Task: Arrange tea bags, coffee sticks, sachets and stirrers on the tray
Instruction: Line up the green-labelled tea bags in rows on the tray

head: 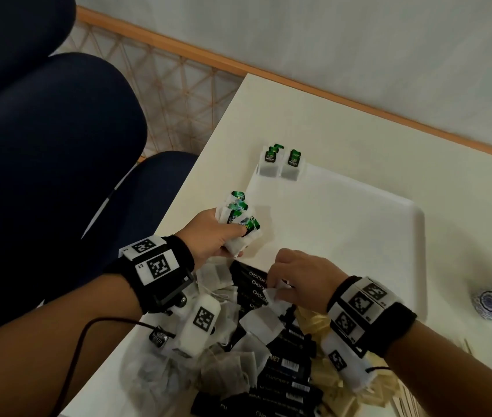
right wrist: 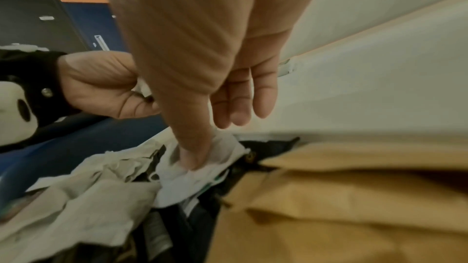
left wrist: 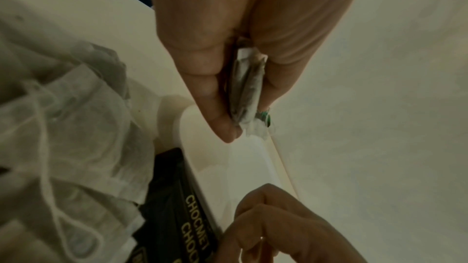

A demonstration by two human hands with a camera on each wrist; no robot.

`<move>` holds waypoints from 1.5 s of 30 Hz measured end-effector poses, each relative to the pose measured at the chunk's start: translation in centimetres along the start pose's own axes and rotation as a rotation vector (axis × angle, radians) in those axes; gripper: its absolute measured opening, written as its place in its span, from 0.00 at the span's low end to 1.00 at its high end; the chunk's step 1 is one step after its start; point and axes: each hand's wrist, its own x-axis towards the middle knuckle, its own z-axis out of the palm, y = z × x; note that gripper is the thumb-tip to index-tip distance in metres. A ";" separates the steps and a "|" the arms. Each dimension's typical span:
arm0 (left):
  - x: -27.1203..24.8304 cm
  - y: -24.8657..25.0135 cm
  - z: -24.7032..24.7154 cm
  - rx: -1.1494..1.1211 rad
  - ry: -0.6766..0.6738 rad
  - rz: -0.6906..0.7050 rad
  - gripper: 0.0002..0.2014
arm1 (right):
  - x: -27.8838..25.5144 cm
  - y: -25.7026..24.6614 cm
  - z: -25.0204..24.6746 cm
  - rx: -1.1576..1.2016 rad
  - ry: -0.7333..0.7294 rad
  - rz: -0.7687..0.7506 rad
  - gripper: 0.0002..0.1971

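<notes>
Pinched in the left hand [head: 208, 233], a bunch of green-tagged white paper tea bags [head: 240, 224] hung over the white plastic tray [head: 359, 212]; only the right-wrist view showed the right hand [right wrist: 202, 79] pinching another white tea bag [right wrist: 222, 159] from the pile.

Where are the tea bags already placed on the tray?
In the head view, the placed tea bags stand side by side at the tray's far left corner, beyond the left hand.
</notes>
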 end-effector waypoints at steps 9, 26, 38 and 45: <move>0.3 -0.1 1.1 -0.014 -0.027 -0.044 0.07 | 0.3 0.2 -3.5 0.570 0.413 0.154 0.05; 1.1 1.4 1.7 -0.210 -0.062 -0.086 0.14 | 2.2 0.8 -2.3 0.033 0.815 -0.157 0.09; 3.5 1.9 -0.7 -0.277 0.134 -0.004 0.07 | 5.2 5.0 -6.1 0.597 0.794 0.259 0.03; 5.2 2.8 -1.8 -0.326 0.145 0.044 0.07 | 9.2 6.4 -7.7 0.572 0.574 0.281 0.06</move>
